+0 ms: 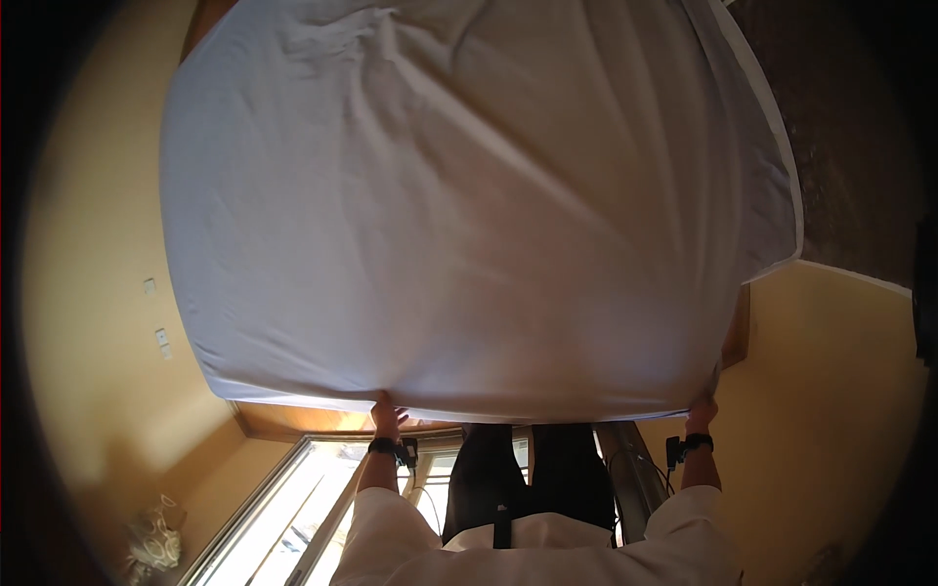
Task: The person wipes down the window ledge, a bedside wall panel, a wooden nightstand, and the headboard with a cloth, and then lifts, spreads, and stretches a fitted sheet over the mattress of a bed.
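A light grey sheet (469, 220) with long creases spreads over what looks like a bed, its near edge running just in front of my legs. At that edge, left of my body, my left hand (385, 416) grips the cloth, some fingers visible below the hem. My right hand (701, 414) holds the sheet at its near right corner. Both wrists wear black straps with small devices and cables. Whatever lies under the sheet is hidden.
Yellow walls stand on both sides, with switch plates (162, 338) on the left one. Bright window frames (322, 498) are behind me. A patterned cloth (155, 538) hangs at lower left. Wooden boards (300, 419) show below the sheet. A dark brown surface (850, 146) lies at upper right.
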Demonstrator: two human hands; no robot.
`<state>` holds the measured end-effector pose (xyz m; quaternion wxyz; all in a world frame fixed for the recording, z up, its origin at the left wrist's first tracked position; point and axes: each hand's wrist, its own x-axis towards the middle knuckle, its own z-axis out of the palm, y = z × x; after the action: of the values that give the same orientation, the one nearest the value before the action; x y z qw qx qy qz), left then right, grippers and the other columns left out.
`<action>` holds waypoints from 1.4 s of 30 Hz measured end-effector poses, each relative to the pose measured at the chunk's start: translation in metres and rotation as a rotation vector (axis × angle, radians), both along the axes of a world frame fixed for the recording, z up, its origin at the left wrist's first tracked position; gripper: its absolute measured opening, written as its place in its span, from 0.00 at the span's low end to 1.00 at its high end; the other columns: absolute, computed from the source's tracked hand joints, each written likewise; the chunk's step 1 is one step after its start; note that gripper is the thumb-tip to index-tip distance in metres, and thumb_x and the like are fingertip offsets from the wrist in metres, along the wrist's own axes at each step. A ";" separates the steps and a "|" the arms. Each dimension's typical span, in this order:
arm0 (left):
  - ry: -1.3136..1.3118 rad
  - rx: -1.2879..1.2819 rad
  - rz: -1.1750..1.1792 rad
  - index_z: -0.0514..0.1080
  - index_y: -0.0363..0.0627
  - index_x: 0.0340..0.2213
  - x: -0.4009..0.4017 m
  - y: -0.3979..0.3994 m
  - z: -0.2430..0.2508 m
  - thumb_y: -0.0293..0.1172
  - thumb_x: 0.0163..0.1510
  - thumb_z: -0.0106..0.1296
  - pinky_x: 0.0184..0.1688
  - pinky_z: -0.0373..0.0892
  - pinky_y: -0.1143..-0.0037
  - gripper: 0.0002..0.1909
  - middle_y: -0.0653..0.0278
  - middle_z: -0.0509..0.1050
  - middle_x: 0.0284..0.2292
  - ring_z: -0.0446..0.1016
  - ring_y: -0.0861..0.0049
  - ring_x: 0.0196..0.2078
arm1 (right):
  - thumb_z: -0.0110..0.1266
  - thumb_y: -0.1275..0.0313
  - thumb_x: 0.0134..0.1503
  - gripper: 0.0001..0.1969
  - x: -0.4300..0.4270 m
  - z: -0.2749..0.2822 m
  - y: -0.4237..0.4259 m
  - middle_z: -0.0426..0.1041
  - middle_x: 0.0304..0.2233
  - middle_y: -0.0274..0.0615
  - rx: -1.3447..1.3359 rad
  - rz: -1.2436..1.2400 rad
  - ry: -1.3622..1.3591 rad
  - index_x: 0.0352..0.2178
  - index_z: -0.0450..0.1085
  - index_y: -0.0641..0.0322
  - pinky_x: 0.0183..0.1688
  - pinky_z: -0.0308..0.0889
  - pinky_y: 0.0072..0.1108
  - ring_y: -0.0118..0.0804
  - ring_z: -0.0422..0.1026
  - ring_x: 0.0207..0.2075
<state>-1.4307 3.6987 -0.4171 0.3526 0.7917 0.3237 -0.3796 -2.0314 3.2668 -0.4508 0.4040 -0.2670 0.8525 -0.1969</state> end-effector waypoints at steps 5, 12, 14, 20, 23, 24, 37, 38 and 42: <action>0.097 0.138 -0.112 0.66 0.42 0.44 0.017 -0.001 0.007 0.56 0.59 0.39 0.34 0.71 0.64 0.28 0.56 0.75 0.34 0.77 0.62 0.36 | 0.45 0.62 0.61 0.19 -0.010 -0.022 0.011 0.62 0.20 0.36 -0.089 -0.003 0.018 0.36 0.69 0.73 0.18 0.49 0.26 0.28 0.54 0.16; 0.127 0.374 -0.277 0.69 0.36 0.42 0.018 0.002 0.022 0.60 0.59 0.35 0.31 0.74 0.62 0.33 0.49 0.77 0.34 0.78 0.57 0.32 | 0.44 0.59 0.61 0.25 0.010 -0.020 0.027 0.74 0.38 0.52 0.002 0.011 0.085 0.42 0.69 0.79 0.39 0.65 0.31 0.43 0.70 0.36; 0.176 0.471 -0.356 0.70 0.36 0.41 0.030 0.006 0.024 0.61 0.59 0.35 0.27 0.73 0.63 0.35 0.50 0.77 0.31 0.78 0.59 0.29 | 0.44 0.59 0.61 0.25 0.020 -0.022 0.028 0.74 0.38 0.52 0.020 -0.028 0.076 0.42 0.69 0.78 0.39 0.65 0.31 0.43 0.71 0.37; 0.281 0.607 -0.879 0.73 0.39 0.35 0.020 -0.060 0.044 0.49 0.58 0.40 0.25 0.73 0.67 0.23 0.55 0.78 0.25 0.77 0.64 0.25 | 0.44 0.60 0.60 0.23 -0.007 -0.036 0.053 0.75 0.36 0.57 0.067 0.050 0.105 0.40 0.70 0.78 0.39 0.66 0.32 0.49 0.73 0.36; 0.009 0.313 -1.313 0.75 0.43 0.29 0.032 -0.080 0.011 0.43 0.57 0.42 0.31 0.73 0.68 0.18 0.60 0.78 0.22 0.78 0.64 0.27 | 0.47 0.60 0.58 0.22 -0.005 -0.061 0.053 0.75 0.37 0.54 0.101 0.012 0.065 0.42 0.71 0.73 0.38 0.68 0.35 0.49 0.73 0.36; -0.066 0.225 -1.370 0.74 0.43 0.29 0.016 -0.111 0.016 0.43 0.57 0.43 0.33 0.72 0.68 0.17 0.60 0.78 0.22 0.78 0.64 0.28 | 0.47 0.60 0.58 0.22 -0.004 -0.051 0.057 0.75 0.37 0.54 0.118 0.000 0.090 0.42 0.71 0.73 0.38 0.68 0.35 0.49 0.73 0.36; -0.588 -0.412 -1.565 0.70 0.44 0.27 -0.135 -0.498 0.040 0.38 0.52 0.51 0.32 0.69 0.63 0.10 0.59 0.73 0.26 0.72 0.58 0.31 | 0.50 0.66 0.57 0.10 0.060 0.041 -0.082 0.68 0.31 0.28 -0.148 -0.085 -0.275 0.38 0.70 0.57 0.36 0.64 0.22 0.24 0.65 0.34; -0.668 -0.389 -1.666 0.69 0.45 0.26 -0.146 -0.508 0.041 0.38 0.50 0.51 0.33 0.69 0.63 0.10 0.59 0.72 0.27 0.71 0.58 0.33 | 0.50 0.65 0.58 0.11 0.058 0.042 -0.102 0.68 0.31 0.27 -0.232 -0.033 -0.225 0.38 0.70 0.58 0.35 0.63 0.21 0.23 0.64 0.34; -0.571 -0.242 -1.758 0.67 0.46 0.24 -0.143 -0.515 0.034 0.38 0.49 0.53 0.34 0.68 0.63 0.10 0.59 0.71 0.30 0.70 0.58 0.35 | 0.53 0.59 0.57 0.16 0.085 0.087 -0.207 0.68 0.29 0.28 -0.362 0.190 -0.197 0.36 0.71 0.62 0.34 0.63 0.17 0.23 0.65 0.31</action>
<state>-1.5740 3.1838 -0.3834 0.0850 0.7736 -0.5327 -0.3325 -1.9462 3.0594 -0.3634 0.4474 -0.3937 0.7308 -0.3329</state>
